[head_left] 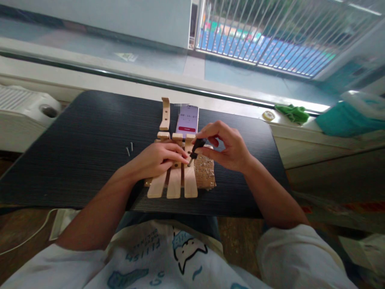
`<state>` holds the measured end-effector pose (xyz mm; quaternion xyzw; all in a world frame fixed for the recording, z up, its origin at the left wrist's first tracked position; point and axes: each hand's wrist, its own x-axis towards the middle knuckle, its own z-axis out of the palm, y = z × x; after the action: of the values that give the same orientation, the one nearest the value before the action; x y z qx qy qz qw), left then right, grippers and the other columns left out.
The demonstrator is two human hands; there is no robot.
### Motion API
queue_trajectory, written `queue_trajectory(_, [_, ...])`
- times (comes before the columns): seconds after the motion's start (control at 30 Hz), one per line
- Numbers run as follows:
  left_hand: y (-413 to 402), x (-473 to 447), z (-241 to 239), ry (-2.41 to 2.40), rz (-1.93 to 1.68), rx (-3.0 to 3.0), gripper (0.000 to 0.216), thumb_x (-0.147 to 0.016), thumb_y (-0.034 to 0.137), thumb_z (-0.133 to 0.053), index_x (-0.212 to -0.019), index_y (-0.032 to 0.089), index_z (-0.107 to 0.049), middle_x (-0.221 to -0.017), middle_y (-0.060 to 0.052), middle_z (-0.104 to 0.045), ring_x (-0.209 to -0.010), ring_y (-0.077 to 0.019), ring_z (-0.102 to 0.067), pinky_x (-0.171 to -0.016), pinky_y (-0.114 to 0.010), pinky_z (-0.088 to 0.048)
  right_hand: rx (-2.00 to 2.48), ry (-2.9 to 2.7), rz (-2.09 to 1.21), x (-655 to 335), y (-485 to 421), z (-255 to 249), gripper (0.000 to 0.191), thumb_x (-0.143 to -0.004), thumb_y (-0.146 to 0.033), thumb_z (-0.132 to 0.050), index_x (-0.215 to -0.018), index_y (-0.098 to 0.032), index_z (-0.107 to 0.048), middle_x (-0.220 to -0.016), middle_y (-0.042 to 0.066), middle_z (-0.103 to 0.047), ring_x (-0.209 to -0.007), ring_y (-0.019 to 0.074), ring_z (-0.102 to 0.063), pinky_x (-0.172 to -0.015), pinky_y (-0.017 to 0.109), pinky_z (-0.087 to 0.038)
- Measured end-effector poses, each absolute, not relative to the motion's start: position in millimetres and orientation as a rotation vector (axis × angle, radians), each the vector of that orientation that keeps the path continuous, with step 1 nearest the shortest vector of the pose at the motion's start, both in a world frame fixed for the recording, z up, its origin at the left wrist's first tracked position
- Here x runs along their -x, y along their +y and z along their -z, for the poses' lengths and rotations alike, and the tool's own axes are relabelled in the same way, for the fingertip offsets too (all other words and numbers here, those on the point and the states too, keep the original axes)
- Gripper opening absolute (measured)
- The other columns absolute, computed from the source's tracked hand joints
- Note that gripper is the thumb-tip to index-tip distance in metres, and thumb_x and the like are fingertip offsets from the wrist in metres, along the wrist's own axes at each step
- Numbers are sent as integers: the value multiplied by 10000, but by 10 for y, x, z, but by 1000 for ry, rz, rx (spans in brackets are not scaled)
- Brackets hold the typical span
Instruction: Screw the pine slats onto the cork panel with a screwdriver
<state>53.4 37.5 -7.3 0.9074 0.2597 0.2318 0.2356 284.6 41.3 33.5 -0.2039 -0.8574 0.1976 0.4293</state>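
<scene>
A small wooden assembly of several parallel slats (173, 182) lies on the black table (75, 136) in front of me. My left hand (158, 158) presses down on the slats, fingers curled over them. My right hand (227, 146) pinches a short black-handled screwdriver (196, 147), its tip set into the right slat. A curved wooden piece (165, 114) lies just behind the assembly. A speckled cork-like pad (205, 172) sits under the slats on the right.
A phone (187, 120) with a lit screen lies behind the slats. Two small screws (129, 149) lie to the left. A radiator stands at far left, and a green cloth (293, 113) and roll of tape (268, 115) rest on the windowsill.
</scene>
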Motion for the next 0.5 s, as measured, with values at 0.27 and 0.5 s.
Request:
queue_trajectory(0.27, [379,-529,79,721,-611,-2470,373,-842,96,-449,-992,246,-755,-1075,-13,-728,-988,-150,-653,-942,-293,-496,530,-2102,-477,-2819,404,-332,173,-837,-273,-672,-950,-192,-569,-761,-38,-584,-583,53,-460,-546,212,-416])
queue_trajectory(0.5, [378,-519,92,718,-618,-2477,376,-844,80,-452,-1002,241,-753,-1100,-18,-722,-1010,-154,-652,-948,-291,-489,555,-2057,-456,-2796,396,-330,202,-794,-267,-722,-898,-197,-564,-711,-61,-536,-573,48,-462,-573,213,-439])
